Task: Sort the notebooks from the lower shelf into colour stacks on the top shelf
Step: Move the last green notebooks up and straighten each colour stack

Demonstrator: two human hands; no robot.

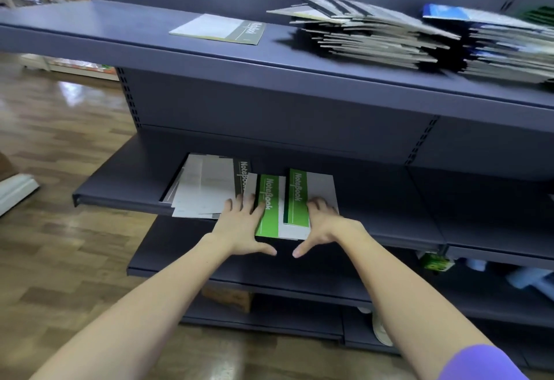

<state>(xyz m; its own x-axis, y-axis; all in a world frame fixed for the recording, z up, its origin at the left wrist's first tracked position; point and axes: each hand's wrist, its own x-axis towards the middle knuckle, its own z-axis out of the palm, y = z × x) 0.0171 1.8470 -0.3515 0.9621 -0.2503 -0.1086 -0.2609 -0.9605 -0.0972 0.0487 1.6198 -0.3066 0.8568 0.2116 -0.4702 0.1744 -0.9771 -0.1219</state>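
On the lower shelf (120, 178) lie two green-spined notebooks, one bright green (267, 208) and one darker green (299, 196), overlapping each other. My left hand (242, 226) rests flat with straight fingers on the left edge of the bright green one. My right hand (325, 223) rests flat on the white cover of the darker one. Left of them sits a loose pile of grey-spined notebooks (204, 187). On the top shelf (90, 28) lie a single grey notebook (218, 29), a tall grey stack (368, 34) and a blue stack (503, 43).
A green stack (539, 15) shows at the far right of the top shelf. Lower shelves hold a cardboard box (227, 298) and small items at right. Wooden floor (60, 139) spreads to the left, with other store racks far back.
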